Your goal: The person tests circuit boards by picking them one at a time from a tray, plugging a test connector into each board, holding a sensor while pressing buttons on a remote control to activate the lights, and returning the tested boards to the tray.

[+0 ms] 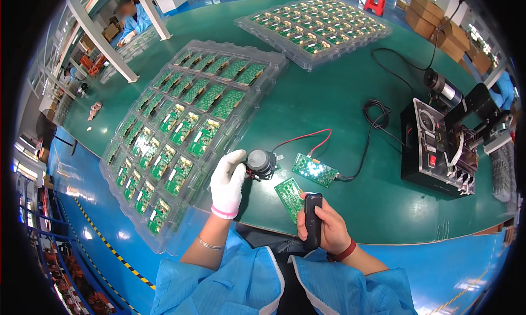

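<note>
My left hand (227, 184), in a white glove, has its thumb and forefinger curved apart at the left side of a black round part (261, 162) with a grey top. Whether the fingertips touch it is hard to make out. My bare right hand (332, 227) is wrapped round a black handheld device (313, 221). Just left of that device, a green circuit board (289, 197) lies tilted, its corner close to my right fingers. Beyond it a second circuit board (315, 170) shows bright white lights, with a red wire (312, 133) and a black cable (368, 156) running to it.
A clear tray (241, 126) of several green boards spreads at left; another tray (312, 63) stands at the far side. A black test machine (433, 150) occupies the right. Its cable coils (377, 113) on the green table (329, 96). Another person (139, 22) sits far left.
</note>
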`<state>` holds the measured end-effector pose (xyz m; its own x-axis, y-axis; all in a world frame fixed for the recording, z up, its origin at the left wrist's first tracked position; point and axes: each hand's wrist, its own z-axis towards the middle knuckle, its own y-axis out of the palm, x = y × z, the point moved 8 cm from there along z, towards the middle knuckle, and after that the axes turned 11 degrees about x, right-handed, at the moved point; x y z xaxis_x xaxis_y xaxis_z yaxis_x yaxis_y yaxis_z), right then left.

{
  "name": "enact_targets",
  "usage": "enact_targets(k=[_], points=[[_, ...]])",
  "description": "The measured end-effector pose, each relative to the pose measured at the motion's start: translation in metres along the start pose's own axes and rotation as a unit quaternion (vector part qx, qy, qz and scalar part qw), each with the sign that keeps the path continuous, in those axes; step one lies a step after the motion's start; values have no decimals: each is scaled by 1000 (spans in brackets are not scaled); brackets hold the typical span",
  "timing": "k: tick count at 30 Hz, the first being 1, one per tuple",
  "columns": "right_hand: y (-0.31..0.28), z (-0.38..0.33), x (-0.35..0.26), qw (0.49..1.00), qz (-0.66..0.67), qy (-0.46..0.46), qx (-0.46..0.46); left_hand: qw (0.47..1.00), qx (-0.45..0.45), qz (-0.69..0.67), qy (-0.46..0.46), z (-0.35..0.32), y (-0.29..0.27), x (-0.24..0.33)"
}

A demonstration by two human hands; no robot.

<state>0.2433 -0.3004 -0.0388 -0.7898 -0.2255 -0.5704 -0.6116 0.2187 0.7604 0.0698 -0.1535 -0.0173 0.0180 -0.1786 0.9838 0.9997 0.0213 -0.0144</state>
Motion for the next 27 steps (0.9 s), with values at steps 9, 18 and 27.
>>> enact_targets(k=[9,18,27], points=[[5,-3,1,993,-111,-24,-14,1000,-2,12,1,0,1,1],[4,1,0,1000,-23,4,-17,1000,7,16,7,1,1,3],[3,-2,-1,992,-115,-54,-2,1000,2,-2,3,1,0,-1]])
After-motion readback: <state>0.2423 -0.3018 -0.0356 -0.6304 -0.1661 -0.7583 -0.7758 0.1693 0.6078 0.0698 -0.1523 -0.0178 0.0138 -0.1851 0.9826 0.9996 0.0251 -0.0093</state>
